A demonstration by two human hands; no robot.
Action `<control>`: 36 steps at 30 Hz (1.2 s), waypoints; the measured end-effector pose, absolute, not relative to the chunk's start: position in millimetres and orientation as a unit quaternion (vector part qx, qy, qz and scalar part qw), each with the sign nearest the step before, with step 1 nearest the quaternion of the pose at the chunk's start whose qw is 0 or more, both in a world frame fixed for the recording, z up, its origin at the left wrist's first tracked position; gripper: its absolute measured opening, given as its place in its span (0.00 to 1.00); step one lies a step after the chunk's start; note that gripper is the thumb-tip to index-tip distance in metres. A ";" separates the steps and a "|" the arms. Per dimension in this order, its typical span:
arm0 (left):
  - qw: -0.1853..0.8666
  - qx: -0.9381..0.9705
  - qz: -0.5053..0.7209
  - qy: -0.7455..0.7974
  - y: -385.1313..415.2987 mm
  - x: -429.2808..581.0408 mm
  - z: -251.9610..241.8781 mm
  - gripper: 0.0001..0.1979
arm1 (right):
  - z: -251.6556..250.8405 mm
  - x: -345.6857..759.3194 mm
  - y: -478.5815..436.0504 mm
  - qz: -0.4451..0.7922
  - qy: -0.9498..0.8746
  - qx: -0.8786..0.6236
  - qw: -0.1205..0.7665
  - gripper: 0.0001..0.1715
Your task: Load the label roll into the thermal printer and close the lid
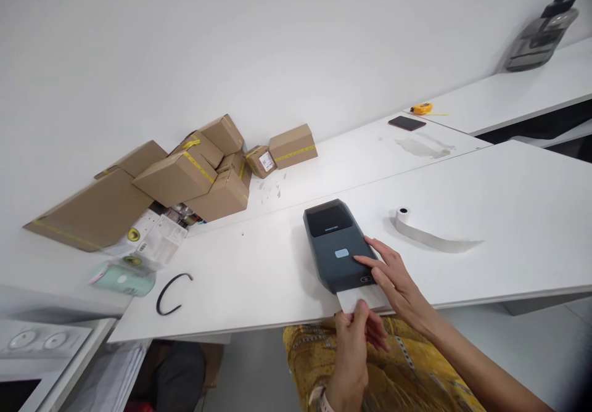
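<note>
A dark grey label printer [330, 248] sits near the front edge of the white table, with a light blue button on its top. White paper [354, 299] sticks out of its near end. My left hand [354, 332] pinches that paper between thumb and fingers just past the table edge. My right hand [395, 279] rests on the printer's right side, fingers stretched out, one fingertip on the lid close to the button. Right of the printer lies a small paper roll [402, 215] with a long strip unrolled.
Cardboard boxes [180, 177] are piled at the back left. A black band [161, 298] and a green cylinder [124, 279] lie at the left. A phone [407, 123], a yellow tape measure [421, 109] and a dark clear bottle [541, 36] are at the back right.
</note>
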State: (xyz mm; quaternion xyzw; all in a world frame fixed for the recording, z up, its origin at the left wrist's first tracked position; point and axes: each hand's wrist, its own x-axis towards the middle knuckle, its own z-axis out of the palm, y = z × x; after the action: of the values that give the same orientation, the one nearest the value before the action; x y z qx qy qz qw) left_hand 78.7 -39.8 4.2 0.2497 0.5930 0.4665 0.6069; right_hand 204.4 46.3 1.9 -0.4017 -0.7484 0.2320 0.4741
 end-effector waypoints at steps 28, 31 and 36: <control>0.438 0.394 0.589 0.553 -11.5 38.4 -14.8 0.58 | -0.3 202.6 57.3 0.257 -0.770 -0.396 0.430 0.44; 0.379 0.436 0.565 0.589 -14.4 31.4 -10.7 0.54 | -5.6 203.8 56.1 0.307 -0.746 -0.406 0.430 0.45; 0.336 0.469 0.521 0.628 -20.3 20.9 -3.1 0.47 | -3.0 207.7 57.5 0.333 -0.746 -0.401 0.413 0.42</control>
State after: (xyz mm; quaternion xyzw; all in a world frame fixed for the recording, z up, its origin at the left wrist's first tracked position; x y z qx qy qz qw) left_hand 20.9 -20.3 -3.1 0.4695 0.6284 0.5211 0.3364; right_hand 207.7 57.5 -3.0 -0.4012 -0.7464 0.3332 0.4134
